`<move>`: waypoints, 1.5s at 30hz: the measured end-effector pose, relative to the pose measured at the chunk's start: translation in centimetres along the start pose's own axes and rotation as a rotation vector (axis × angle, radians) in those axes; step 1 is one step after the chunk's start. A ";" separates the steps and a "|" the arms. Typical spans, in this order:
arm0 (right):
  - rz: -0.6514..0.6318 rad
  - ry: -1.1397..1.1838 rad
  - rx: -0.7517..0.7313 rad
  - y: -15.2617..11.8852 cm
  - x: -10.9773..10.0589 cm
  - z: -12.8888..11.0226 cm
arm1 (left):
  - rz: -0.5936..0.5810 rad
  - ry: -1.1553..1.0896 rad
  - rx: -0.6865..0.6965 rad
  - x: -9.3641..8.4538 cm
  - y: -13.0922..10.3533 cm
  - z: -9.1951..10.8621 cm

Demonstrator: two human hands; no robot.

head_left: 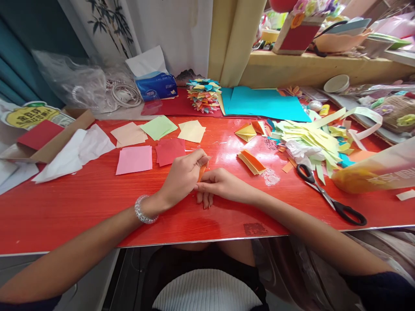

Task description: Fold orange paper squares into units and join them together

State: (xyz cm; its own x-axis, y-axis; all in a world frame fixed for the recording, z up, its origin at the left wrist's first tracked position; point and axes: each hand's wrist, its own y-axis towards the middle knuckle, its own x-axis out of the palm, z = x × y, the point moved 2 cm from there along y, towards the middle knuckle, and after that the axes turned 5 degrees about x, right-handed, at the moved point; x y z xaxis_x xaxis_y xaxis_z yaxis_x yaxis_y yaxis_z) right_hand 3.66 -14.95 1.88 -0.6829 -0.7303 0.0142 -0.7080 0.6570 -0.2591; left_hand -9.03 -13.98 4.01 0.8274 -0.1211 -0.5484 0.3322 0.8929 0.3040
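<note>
Both hands, left hand [183,175] and right hand [220,183], are pinching an orange paper [202,172] mid-fold near the surface's [81,203] front edge.

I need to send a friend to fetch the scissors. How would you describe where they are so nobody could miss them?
Start at the red table and go to its right side, near the front edge. The scissors lie flat there, just below the heap of yellow-green paper strips and beside a yellow plastic bag. Their black handles and metal blades set them apart from the coloured paper around them.
</note>
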 end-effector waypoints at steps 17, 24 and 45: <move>0.176 0.067 -0.018 0.5 -1.4 0.0 | -0.035 -0.344 -0.194 -1.3 1.6 -1.6; 0.412 0.125 -0.200 -0.1 -2.7 -0.4 | -0.088 -0.316 -0.188 -1.6 1.8 -1.4; 0.499 0.211 -0.368 -0.4 -3.6 -0.9 | 0.058 -0.289 -0.029 -1.9 1.2 -0.8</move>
State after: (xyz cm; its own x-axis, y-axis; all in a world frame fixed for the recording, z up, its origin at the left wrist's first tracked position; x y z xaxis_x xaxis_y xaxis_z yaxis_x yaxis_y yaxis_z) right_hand 6.22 -12.47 2.76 -0.9393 -0.2937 0.1773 -0.2869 0.9559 0.0634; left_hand -10.60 -12.36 4.74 0.9408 -0.1837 -0.2848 0.2703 0.9137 0.3035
